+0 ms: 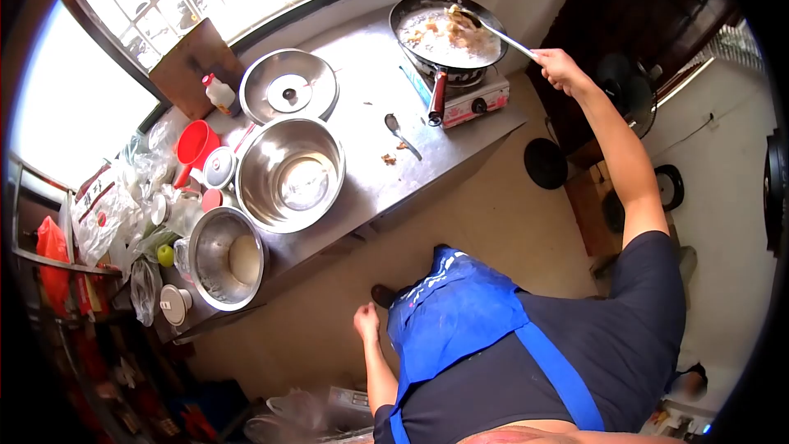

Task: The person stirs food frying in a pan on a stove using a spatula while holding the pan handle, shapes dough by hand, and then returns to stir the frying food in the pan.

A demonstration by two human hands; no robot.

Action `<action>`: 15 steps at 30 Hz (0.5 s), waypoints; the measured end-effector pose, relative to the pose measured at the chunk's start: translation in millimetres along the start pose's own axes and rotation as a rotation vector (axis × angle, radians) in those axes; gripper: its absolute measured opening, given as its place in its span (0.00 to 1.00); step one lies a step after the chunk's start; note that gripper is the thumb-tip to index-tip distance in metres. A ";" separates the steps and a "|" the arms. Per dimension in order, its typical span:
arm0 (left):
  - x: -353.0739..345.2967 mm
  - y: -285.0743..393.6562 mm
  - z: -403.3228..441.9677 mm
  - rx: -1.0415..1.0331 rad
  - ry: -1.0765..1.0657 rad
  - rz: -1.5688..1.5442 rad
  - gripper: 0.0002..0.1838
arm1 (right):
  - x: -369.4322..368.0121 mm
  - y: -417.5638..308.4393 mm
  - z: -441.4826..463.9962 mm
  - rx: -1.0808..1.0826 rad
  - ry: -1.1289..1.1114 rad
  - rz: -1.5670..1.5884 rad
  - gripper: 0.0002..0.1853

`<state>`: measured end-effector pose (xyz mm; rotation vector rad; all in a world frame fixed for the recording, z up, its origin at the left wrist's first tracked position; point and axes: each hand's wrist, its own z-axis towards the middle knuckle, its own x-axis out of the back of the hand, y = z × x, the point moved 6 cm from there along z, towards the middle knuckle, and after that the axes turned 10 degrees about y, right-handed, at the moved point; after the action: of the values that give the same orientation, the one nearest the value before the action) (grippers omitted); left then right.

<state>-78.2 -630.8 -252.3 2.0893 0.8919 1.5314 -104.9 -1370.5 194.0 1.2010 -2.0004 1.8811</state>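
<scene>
My right hand [561, 72] is closed around the handle of a metal utensil [511, 39]. The utensil's far end is among brown food pieces [452, 29] in a black wok [403, 43] of pale, bubbling liquid. Under the wok is a portable gas stove [485, 103] on the metal counter. The wok's wooden handle [438, 99] points toward the counter's front edge. My left hand [366, 321] hangs low in front of the counter, away from the objects on it, with its fingers curled; whether anything is in them is too small to tell.
A large steel bowl [329, 189], a smaller bowl [205, 255] with pale contents and a lidded pan [316, 70] stand on the counter [362, 127]. A spoon [404, 138] lies near the stove. Bags, a red ladle-like cup [197, 144] and a bottle [220, 95] crowd the left side.
</scene>
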 end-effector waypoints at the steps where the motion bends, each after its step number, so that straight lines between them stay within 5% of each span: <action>1: 4.8 43.4 -3.5 -0.046 -0.067 -0.074 0.18 | 4.2 1.9 6.6 0.025 0.005 0.012 0.19; 7: -10.8 317.3 -15.0 -0.521 -0.236 -0.409 0.11 | -0.4 -12.0 58.0 0.104 0.076 -0.021 0.15; 9: -12.5 395.7 -18.9 -0.794 -0.094 -0.401 0.19 | -3.9 -9.4 82.4 0.034 0.088 0.042 0.13; 12: -12.3 481.9 -22.5 -0.813 -0.079 -0.457 0.40 | -3.4 -10.5 92.6 -0.093 0.051 -0.046 0.13; 15: -19.4 534.5 -17.2 -0.938 0.091 -0.450 0.50 | 0.0 15.0 132.3 -0.205 -0.080 0.019 0.13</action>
<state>39.7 -1028.3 86.1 1.0745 0.4625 1.4014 -60.7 -1490.0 155.1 1.2214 -2.1903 1.6121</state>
